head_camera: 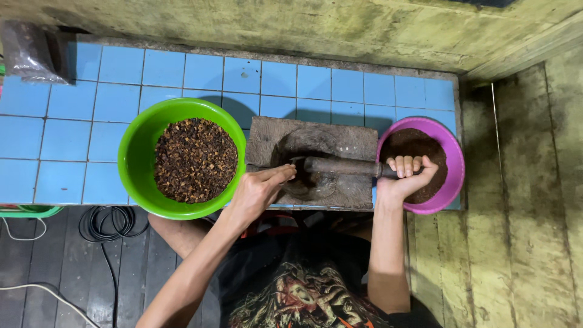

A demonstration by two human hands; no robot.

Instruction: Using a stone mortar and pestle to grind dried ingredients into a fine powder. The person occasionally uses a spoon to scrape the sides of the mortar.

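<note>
My right hand [404, 176] is clamped on the heavy, stiff stone pestle [346, 166] by its end, while my left hand [258, 189] reaches, fingers together, into the stone mortar [316, 140].

Bare blue tiles lie open across the back edge and the whole left part of the tiled counter [73, 140], up to a dark plastic bag [30, 54] in the back left corner. Along the front edge the green bowl [136, 146], the stone grinding slab [273, 136] and the purple bowl [452, 164] stand almost touching, leaving no gap between them. The wall [516, 182] closes the right edge.
</note>
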